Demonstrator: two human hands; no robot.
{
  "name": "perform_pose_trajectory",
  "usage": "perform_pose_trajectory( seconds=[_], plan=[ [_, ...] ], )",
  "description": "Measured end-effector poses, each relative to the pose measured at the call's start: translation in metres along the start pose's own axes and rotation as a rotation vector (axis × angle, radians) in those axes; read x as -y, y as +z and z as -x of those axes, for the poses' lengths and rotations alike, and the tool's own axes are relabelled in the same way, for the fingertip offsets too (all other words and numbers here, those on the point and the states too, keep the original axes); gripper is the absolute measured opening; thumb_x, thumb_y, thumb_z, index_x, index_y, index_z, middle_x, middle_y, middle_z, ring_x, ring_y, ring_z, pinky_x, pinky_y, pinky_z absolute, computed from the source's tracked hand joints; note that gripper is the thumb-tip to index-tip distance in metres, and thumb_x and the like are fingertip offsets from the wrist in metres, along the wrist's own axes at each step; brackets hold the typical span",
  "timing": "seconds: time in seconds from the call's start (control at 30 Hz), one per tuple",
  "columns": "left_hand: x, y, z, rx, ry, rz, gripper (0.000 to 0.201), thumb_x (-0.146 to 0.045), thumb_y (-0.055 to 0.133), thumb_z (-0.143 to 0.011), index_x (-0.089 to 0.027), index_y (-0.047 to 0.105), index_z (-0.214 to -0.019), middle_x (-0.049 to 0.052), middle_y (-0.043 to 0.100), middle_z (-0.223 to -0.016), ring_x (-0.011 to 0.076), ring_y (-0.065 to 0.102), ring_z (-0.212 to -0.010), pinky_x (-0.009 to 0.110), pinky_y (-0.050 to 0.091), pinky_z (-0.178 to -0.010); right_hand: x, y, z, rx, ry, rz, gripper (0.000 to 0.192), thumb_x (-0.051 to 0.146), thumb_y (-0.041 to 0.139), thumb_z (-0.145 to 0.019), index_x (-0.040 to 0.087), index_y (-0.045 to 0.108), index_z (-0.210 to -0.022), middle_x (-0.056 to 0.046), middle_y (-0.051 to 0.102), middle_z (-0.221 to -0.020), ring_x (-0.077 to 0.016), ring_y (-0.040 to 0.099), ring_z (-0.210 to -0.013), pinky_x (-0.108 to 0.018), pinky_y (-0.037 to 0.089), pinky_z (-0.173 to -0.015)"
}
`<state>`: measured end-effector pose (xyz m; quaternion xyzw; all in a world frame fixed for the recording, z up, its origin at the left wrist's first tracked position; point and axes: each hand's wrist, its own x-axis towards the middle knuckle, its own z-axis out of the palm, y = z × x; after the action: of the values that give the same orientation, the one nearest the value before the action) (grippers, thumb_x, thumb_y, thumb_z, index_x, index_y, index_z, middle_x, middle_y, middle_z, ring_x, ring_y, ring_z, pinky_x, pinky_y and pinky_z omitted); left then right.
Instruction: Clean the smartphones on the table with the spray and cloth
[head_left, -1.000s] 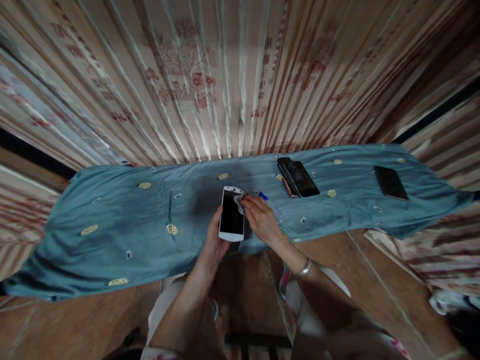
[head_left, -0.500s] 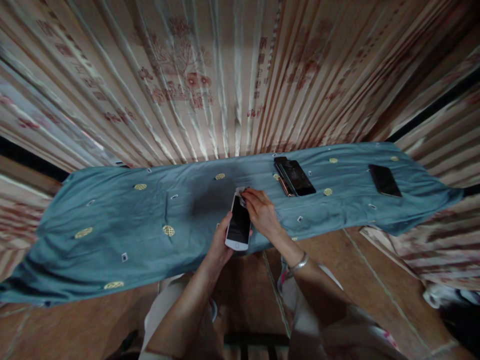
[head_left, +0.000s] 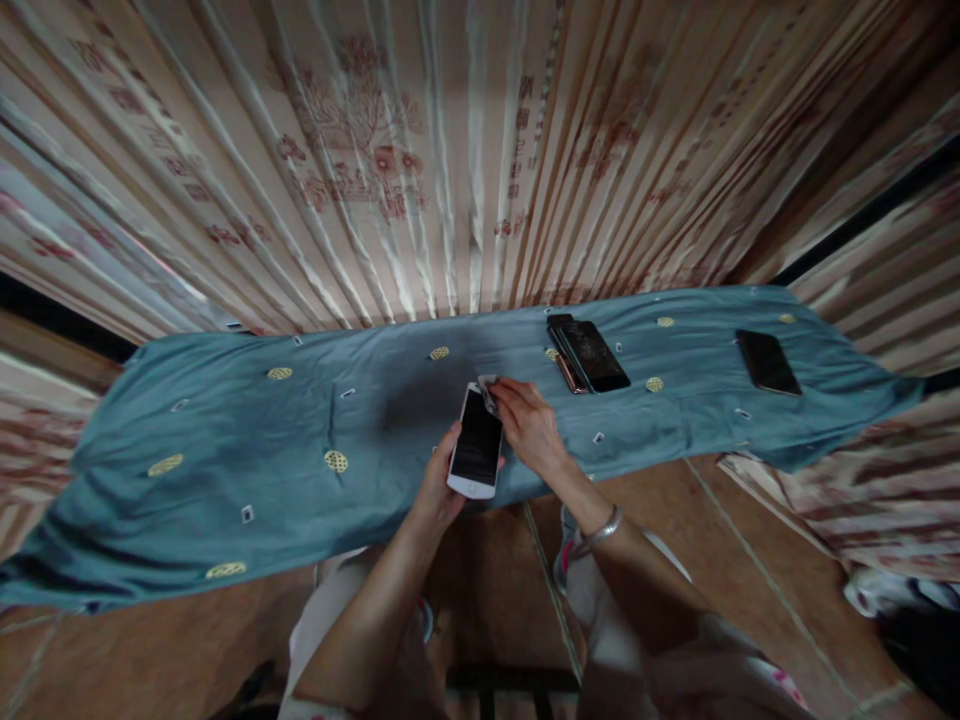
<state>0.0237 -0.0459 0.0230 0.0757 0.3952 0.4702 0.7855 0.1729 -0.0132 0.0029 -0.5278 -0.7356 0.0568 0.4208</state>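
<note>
A white smartphone (head_left: 477,440) with a dark screen is tilted up over the table's front edge. My left hand (head_left: 442,475) is closed around it from the left and beneath, fingertips showing at its right side. Pinched in the fingers of my right hand (head_left: 531,425) is a small crumpled greyish cloth (head_left: 489,392), at the phone's upper right corner. Whether it is cloth or tissue is hard to make out. A silver bangle (head_left: 604,527) circles my right wrist.
A blue-green cloth (head_left: 247,430) covers the long table. Several dark phones lie piled, the top phone (head_left: 594,356) face up, right of my hands. Another dark phone (head_left: 769,362) lies farther right. Patterned curtains (head_left: 375,150) hang behind. A tiled floor (head_left: 720,560) shows below.
My right hand has slid slightly right and down with the crumpled cloth, from the phone's top toward its right edge. My left hand keeps hold of the phone.
</note>
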Motion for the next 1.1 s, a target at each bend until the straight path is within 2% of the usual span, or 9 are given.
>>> perform_pose_trajectory(
  seconds=[0.2, 0.37, 0.47, 0.57, 0.63, 0.77, 0.9, 1.0, 1.1],
  plan=[
    [-0.008, -0.004, -0.005, 0.011, 0.040, 0.056, 0.020, -0.030, 0.060, -0.086, -0.015, 0.067, -0.096, 0.005, 0.074, -0.088, 0.0218, 0.070, -0.090, 0.041, 0.056, -0.087, 0.008, 0.001, 0.004, 0.023, -0.034, 0.009, 0.034, 0.017, 0.040, -0.096, 0.020, 0.068, -0.116, -0.010, 0.067, -0.113, -0.0237, 0.060, -0.105, -0.041, 0.050, -0.096],
    [-0.011, -0.008, -0.014, 0.019, 0.133, 0.075, 0.022, -0.031, 0.066, -0.081, -0.012, 0.069, -0.092, 0.006, 0.074, -0.087, 0.0223, 0.068, -0.096, 0.035, 0.052, -0.092, 0.025, 0.006, 0.014, 0.070, -0.111, -0.007, 0.034, 0.016, 0.041, -0.095, 0.018, 0.067, -0.117, -0.011, 0.067, -0.113, -0.0239, 0.059, -0.102, -0.041, 0.052, -0.092],
    [-0.012, -0.012, -0.017, -0.001, 0.137, 0.081, 0.023, -0.034, 0.067, -0.080, -0.012, 0.069, -0.087, 0.005, 0.074, -0.082, 0.0201, 0.069, -0.088, 0.032, 0.052, -0.089, 0.038, 0.010, 0.020, 0.090, -0.148, -0.036, 0.033, 0.016, 0.042, -0.095, 0.019, 0.066, -0.117, -0.011, 0.066, -0.112, -0.0237, 0.059, -0.102, -0.040, 0.053, -0.091],
    [-0.015, -0.016, -0.018, -0.020, 0.148, 0.081, 0.022, -0.034, 0.065, -0.080, -0.012, 0.069, -0.081, 0.003, 0.072, -0.074, 0.0149, 0.067, -0.070, 0.027, 0.053, -0.076, 0.051, 0.012, 0.027, 0.118, -0.180, -0.057, 0.032, 0.015, 0.043, -0.095, 0.019, 0.065, -0.117, -0.011, 0.067, -0.112, -0.0233, 0.058, -0.103, -0.039, 0.053, -0.091],
    [-0.018, -0.018, -0.020, -0.060, 0.215, 0.104, 0.019, -0.031, 0.065, -0.080, -0.012, 0.067, -0.078, 0.001, 0.070, -0.069, 0.0107, 0.063, -0.060, 0.022, 0.051, -0.066, 0.058, 0.013, 0.031, 0.137, -0.205, -0.072, 0.032, 0.013, 0.043, -0.094, 0.018, 0.065, -0.116, -0.011, 0.067, -0.112, -0.0227, 0.059, -0.101, -0.038, 0.054, -0.090],
    [-0.024, -0.017, -0.022, -0.050, 0.285, 0.094, 0.016, -0.030, 0.067, -0.078, -0.014, 0.066, -0.077, -0.001, 0.069, -0.066, 0.0102, 0.062, -0.056, 0.022, 0.049, -0.060, 0.056, 0.011, 0.034, 0.167, -0.202, -0.106, 0.031, 0.014, 0.043, -0.094, 0.019, 0.066, -0.115, -0.011, 0.068, -0.112, -0.0220, 0.060, -0.101, -0.038, 0.054, -0.089],
    [-0.026, -0.012, -0.020, -0.001, 0.250, 0.072, 0.020, -0.034, 0.067, -0.079, -0.014, 0.067, -0.084, 0.001, 0.071, -0.074, 0.0125, 0.065, -0.063, 0.025, 0.051, -0.067, 0.037, 0.010, 0.031, 0.136, -0.026, -0.235, 0.028, 0.018, 0.047, -0.093, 0.020, 0.068, -0.110, -0.010, 0.069, -0.112, -0.0225, 0.062, -0.105, -0.040, 0.050, -0.094],
    [-0.021, -0.008, -0.019, 0.012, 0.220, 0.057, 0.021, -0.034, 0.066, -0.080, -0.014, 0.068, -0.087, 0.002, 0.073, -0.078, 0.0136, 0.067, -0.068, 0.025, 0.052, -0.071, 0.023, 0.013, 0.025, 0.085, 0.266, -0.464, 0.025, 0.020, 0.053, -0.086, 0.022, 0.070, -0.104, -0.006, 0.072, -0.106, -0.0207, 0.066, -0.098, -0.038, 0.051, -0.092],
    [-0.015, -0.005, -0.018, 0.034, 0.195, 0.046, 0.021, -0.034, 0.065, -0.081, -0.014, 0.069, -0.089, 0.003, 0.073, -0.078, 0.0147, 0.068, -0.070, 0.026, 0.053, -0.074, 0.014, 0.017, 0.020, 0.039, 0.585, -0.807, 0.020, 0.026, 0.064, -0.076, 0.023, 0.073, -0.094, -0.003, 0.075, -0.094, -0.0184, 0.068, -0.087, -0.033, 0.053, -0.082]
  ],
)
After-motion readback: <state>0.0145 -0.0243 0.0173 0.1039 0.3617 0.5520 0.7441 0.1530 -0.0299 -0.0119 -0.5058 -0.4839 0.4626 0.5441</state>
